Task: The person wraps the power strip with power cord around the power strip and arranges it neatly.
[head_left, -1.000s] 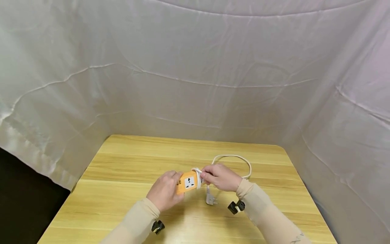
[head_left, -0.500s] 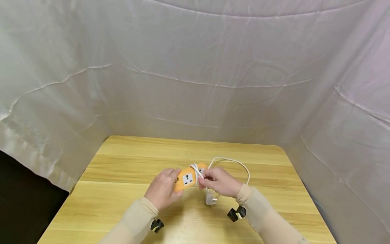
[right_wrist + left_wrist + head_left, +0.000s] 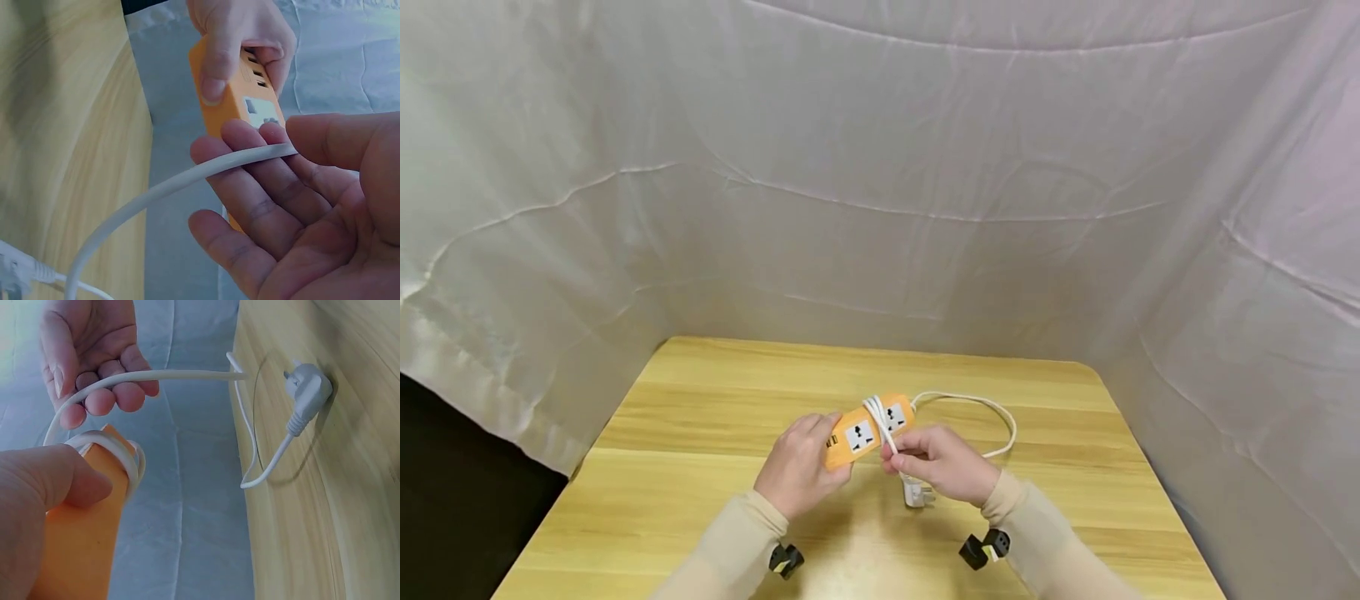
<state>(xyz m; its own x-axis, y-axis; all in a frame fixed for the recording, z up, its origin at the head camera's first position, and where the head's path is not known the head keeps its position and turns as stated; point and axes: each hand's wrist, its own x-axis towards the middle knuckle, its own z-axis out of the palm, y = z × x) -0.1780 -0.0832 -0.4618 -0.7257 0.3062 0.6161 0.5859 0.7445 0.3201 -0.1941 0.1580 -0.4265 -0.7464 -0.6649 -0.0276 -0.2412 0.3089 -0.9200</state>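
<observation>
My left hand [image 3: 797,467] grips the left end of an orange power strip [image 3: 841,457], thumb along one side in the left wrist view. The strip tilts up to the right and shows two white sockets and small USB ports. White cable [image 3: 103,440] is wound around its middle. Right of the strip, my right hand [image 3: 951,468] pinches the cable [image 3: 181,180] between thumb and fingers. A grey-white plug [image 3: 311,394] at the cable's end is just below the right fingers in the head view. A slack loop of cable curves behind the right hand.
The wooden table [image 3: 715,400] lies beneath both hands. Grey cloth [image 3: 880,250] hangs behind it and along both sides. A black device [image 3: 786,560] is worn at the left wrist, another black device [image 3: 985,548] at the right.
The right hand has drawn the cable down across the strip toward the person. The strip's right end has tilted up, and its second socket now shows. The left hand keeps its grip.
</observation>
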